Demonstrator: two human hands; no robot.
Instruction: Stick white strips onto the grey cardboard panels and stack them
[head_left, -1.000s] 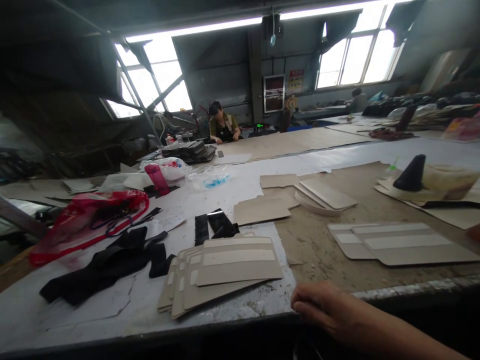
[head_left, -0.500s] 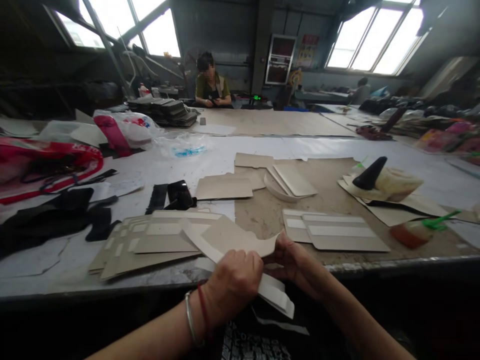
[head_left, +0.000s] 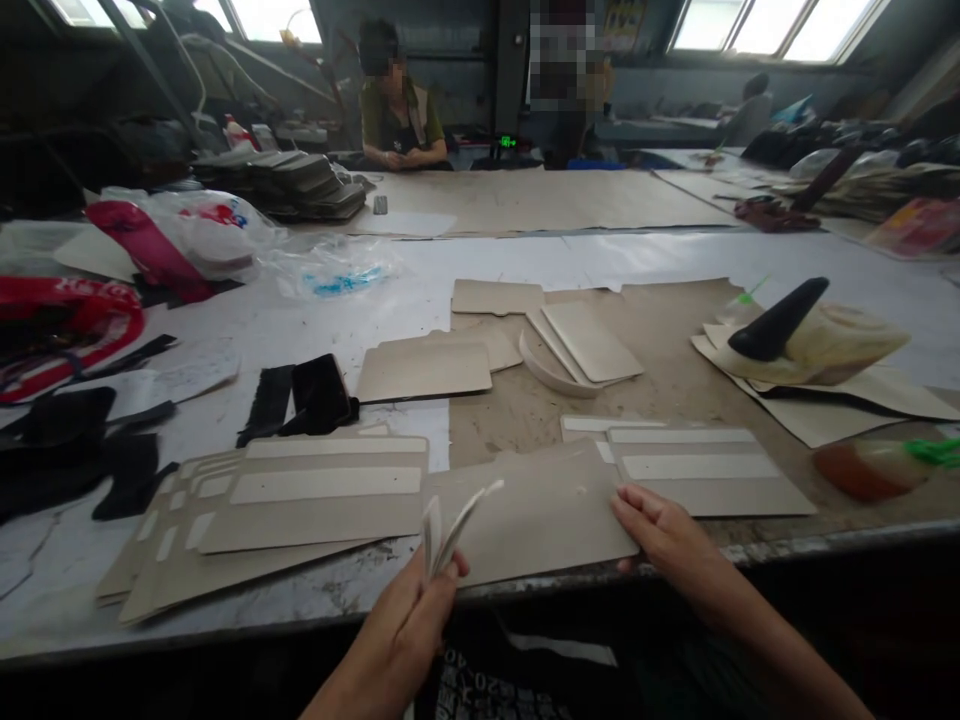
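My right hand [head_left: 664,530] pinches the right edge of a plain beige-grey cardboard panel [head_left: 536,515], thumb on top. The panel lies slightly tilted over the table's front edge. At its left end my left hand [head_left: 416,615] is closed on a few thin, pale bent strips [head_left: 456,530] that stand up past the thumb. I cannot tell whether that hand also grips the panel. Just left lies a fanned stack of cardboard panels [head_left: 311,515] with pale strips across them. Two similar striped panels [head_left: 701,468] overlap beyond my right hand.
Further back are loose cardboard pieces [head_left: 424,368] and a black phone [head_left: 322,390]. A yellowed glue container with a black nozzle [head_left: 780,320] and a bottle of reddish-brown liquid [head_left: 866,470] stand right. Plastic bags [head_left: 202,230] lie left. A co-worker [head_left: 401,110] sits across the table.
The cardboard piece, curled up between my hands before, is now spread flat on the table edge. My hands have moved apart, and the strips now stick up from my left hand.
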